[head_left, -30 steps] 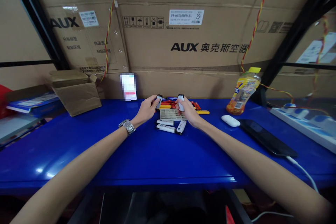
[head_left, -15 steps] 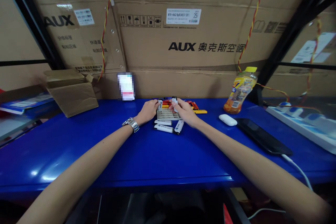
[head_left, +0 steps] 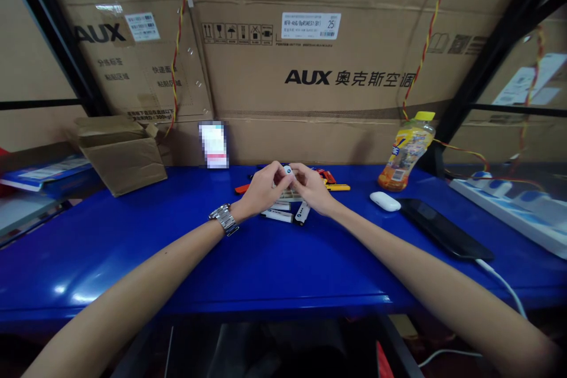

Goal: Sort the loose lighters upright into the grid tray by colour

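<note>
Head view — left grip (head_left: 264,190) and right grip (head_left: 312,188) pinch a white piece (head_left: 287,170).

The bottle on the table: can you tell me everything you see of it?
The bottle is see-through and looks plastic, with a yellow cap on and yellow printing. A small white patch sits low down, and orange shows near its base. It stands untouched by anyone on the blue tabletop, seeming to lean right in this view.

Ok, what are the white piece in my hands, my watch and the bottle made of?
White piece: possibly smooth plastic; the little showing looks untextured. Watch: likely polished metal, silvery links catching light. Bottle: probably clear, glossy plastic, see-through sides.
</note>
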Demonstrator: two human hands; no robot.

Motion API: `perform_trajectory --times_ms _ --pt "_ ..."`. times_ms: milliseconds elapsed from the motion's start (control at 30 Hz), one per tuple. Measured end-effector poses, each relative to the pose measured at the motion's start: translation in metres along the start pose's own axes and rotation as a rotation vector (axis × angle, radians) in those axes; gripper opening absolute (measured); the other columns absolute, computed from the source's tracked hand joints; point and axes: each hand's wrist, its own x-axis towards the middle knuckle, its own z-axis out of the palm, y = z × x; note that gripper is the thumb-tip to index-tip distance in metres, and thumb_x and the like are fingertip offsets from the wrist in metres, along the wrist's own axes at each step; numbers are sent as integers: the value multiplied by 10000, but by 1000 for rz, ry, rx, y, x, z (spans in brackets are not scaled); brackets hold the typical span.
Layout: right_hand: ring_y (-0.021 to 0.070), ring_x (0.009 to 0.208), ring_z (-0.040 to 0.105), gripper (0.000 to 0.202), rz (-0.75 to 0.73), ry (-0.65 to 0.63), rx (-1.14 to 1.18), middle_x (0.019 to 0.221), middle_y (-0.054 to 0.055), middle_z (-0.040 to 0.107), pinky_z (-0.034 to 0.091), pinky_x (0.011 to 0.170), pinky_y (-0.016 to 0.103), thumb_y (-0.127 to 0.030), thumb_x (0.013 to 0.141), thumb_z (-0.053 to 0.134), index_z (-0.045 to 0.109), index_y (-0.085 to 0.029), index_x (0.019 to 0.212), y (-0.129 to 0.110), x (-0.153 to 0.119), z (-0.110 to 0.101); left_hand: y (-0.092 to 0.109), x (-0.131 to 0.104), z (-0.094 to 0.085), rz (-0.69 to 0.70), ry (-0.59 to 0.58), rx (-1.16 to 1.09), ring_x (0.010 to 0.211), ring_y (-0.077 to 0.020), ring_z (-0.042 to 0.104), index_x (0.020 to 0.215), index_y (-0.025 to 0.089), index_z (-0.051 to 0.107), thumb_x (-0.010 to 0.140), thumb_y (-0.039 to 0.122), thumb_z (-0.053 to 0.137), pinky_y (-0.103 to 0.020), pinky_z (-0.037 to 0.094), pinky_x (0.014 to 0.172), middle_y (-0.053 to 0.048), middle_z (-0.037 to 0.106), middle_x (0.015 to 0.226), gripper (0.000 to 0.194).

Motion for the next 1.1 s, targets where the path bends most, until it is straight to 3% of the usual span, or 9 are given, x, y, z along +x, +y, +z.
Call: perform_trajectory --times_ms 167,333,467,600,867,1000,1100 --pt "194 776 647 430 20 -5 45 840 53 664 528 738 370 -474 713 720 538 -203 994 -2 1 0 -6 2 2 -96 123 -100 619 -108 535 828 200 419 830 282 576 -254 412 586 16 559 721 177" --pt "200 897 658 362 -28 47 -70 948 81 672 517 845 401 -386 792 662 506 -202 1062 -2 1 -3 -11 7 -9 -53 180 -93 765 -146 612 916 186 470 824 214 577 -279 474 687 -38 617 821 143" --pt "205 955 642 292 -23 62 -182 969 86 661 519 843 401 -357 834 612 514 -199 1059 -1 0 -8 -27 8 -13 -50 159 49 813 -156 620 941 184 515 820 180 572 -294 474 740 -47 643 882 134" --pt "200 934 637 256 -14 43 -210 965 88 663 521 830 402 -334 836 605 535 -194 1039 -3 -2 -8 -45 9 -13 -94 126 98 753 -151 607 888 183 534 815 178 577 -278 465 704 -28 644 805 84" --pt "193 912 622 225 -17 -34 -274 1015 102 649 517 788 372 -332 829 606 564 -184 993 -9 -4 -5 -51 7 -18 67 -3 309 696 -163 557 891 178 580 851 167 524 -299 436 681 -42 621 776 70" --pt "181 826 608 127 -101 -111 -419 912 67 660 481 754 354 -281 832 571 593 -187 915 -16 -6 -8 -47 4 -19 126 42 366 854 -205 561 980 164 590 850 194 523 -337 452 766 -95 596 930 149" --pt "170 730 566 36 -162 -266 -586 778 31 649 439 710 336 -189 764 569 604 -193 772 -22 -6 -16 -37 4 -25 146 66 375 836 -198 551 963 163 594 834 196 521 -327 446 743 -98 585 937 152"
